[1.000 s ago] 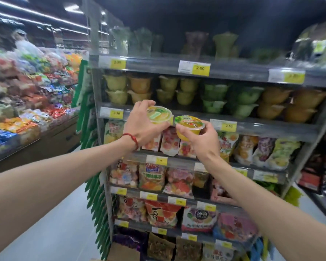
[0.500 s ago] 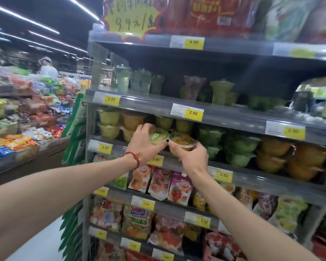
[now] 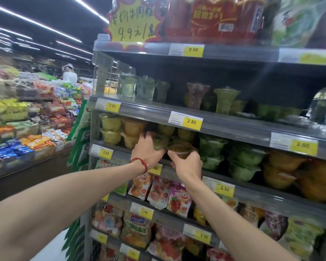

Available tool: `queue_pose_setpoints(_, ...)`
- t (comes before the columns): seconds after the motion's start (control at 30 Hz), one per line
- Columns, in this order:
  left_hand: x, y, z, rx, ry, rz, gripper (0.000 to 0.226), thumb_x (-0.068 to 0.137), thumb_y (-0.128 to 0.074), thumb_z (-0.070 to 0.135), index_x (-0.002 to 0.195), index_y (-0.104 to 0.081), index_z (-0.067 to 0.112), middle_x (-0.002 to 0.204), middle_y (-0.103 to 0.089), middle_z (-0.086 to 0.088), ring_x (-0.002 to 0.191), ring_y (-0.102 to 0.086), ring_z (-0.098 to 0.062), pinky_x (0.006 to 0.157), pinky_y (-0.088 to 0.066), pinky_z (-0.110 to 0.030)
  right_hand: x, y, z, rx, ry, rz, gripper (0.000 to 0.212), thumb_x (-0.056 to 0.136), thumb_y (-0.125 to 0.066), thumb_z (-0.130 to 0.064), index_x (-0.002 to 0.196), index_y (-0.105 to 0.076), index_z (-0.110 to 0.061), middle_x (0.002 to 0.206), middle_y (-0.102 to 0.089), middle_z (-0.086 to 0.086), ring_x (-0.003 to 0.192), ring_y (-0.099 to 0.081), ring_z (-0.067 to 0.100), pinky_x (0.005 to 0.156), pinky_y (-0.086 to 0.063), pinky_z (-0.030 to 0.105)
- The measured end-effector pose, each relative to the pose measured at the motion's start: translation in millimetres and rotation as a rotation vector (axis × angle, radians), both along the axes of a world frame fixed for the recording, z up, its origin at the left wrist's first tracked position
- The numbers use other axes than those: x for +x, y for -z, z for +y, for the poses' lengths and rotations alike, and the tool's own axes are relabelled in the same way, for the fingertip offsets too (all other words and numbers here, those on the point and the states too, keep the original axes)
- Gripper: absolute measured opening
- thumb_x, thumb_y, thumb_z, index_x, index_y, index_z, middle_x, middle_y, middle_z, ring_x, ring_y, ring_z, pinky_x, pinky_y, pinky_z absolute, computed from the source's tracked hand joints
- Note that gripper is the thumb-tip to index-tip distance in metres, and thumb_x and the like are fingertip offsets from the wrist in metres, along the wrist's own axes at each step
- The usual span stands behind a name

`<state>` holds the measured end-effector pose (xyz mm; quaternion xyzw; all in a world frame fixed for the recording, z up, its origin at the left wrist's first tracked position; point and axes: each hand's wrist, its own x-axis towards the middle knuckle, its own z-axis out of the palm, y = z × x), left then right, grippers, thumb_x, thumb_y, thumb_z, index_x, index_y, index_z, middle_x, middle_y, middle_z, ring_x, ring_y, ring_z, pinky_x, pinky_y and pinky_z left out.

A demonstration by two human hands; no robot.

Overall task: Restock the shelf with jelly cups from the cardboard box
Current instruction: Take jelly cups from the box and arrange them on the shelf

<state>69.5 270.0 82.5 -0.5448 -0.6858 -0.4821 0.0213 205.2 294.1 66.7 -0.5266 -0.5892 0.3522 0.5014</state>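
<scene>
Both our arms are up at the shelf (image 3: 252,194) with the 2.50 tags. Our left hand (image 3: 146,152) grips a green jelly cup (image 3: 159,142). Our right hand (image 3: 187,164) grips an orange jelly cup (image 3: 181,150) just beside it, at the shelf's front edge. Yellow cups (image 3: 110,129) are stacked to the left, green cups (image 3: 212,147) to the right. There's a red bracelet (image 3: 139,162) on our left wrist.

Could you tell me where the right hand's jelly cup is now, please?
Head view, centre: the right hand holds the jelly cup at the shelf's front edge, beside the left hand's cup, left of the green cups.
</scene>
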Motion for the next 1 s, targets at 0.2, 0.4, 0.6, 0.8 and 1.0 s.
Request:
queue_pose_setpoints(0.2, -1, 1, 8, -0.116, -0.024, 0.084, 0.064, 0.079, -0.063, 0.059, 0.131, -0.042, 0.028, 0.134, -0.045, -0.006, 0.106, -0.06, -0.039, 0.087, -0.051, -0.047, 3, 3, -1, 0.039, -0.046, -0.012, 0.036, 0.089, -0.07, -0.051, 0.104, -0.061, -0.019, 0.103, -0.072, 0.007, 0.1, -0.07, 0.027, 0.092, -0.058, 0.046)
queue_pose_setpoints(0.4, 1, 5, 7, -0.114, -0.036, 0.163, 0.069, 0.082, -0.065, 0.053, 0.14, -0.037, 0.029, 0.145, -0.036, -0.002, 0.11, -0.059, -0.039, 0.088, -0.051, -0.049, 3, 13, -7, 0.037, -0.073, -0.033, 0.034, 0.094, -0.064, -0.043, 0.122, -0.054, -0.025, 0.114, -0.07, 0.004, 0.107, -0.069, 0.027, 0.096, -0.057, 0.049)
queue_pose_setpoints(0.6, -1, 13, 4, -0.098, -0.029, 0.243, 0.07, 0.088, -0.058, 0.047, 0.147, -0.027, 0.024, 0.157, -0.021, -0.003, 0.122, -0.052, -0.037, 0.094, -0.049, -0.048, 4, 16, -6, -0.023, -0.087, -0.05, 0.036, 0.093, -0.064, -0.041, 0.122, -0.054, -0.022, 0.118, -0.068, 0.007, 0.109, -0.069, 0.029, 0.094, -0.058, 0.05)
queue_pose_setpoints(0.8, 3, 21, -3, -0.111, -0.041, 0.28, 0.069, 0.093, -0.049, 0.041, 0.15, -0.014, 0.022, 0.158, -0.013, -0.007, 0.124, -0.05, -0.038, 0.104, -0.038, -0.057, 11, 12, -23, -0.019, -0.101, -0.104, 0.036, 0.095, -0.06, -0.028, 0.128, -0.048, -0.023, 0.121, -0.065, 0.011, 0.112, -0.066, 0.033, 0.099, -0.055, 0.05)
queue_pose_setpoints(1.0, 10, 17, -7, -0.207, -0.139, 0.357, 0.058, 0.09, -0.05, 0.014, 0.143, -0.028, 0.022, 0.151, -0.026, -0.013, 0.109, -0.058, -0.041, 0.11, -0.025, -0.064, 21, 12, -30, 0.048, -0.124, -0.263, 0.046, 0.098, -0.057, -0.019, 0.141, -0.044, -0.015, 0.136, -0.057, 0.011, 0.121, -0.058, 0.034, 0.102, -0.052, 0.048)
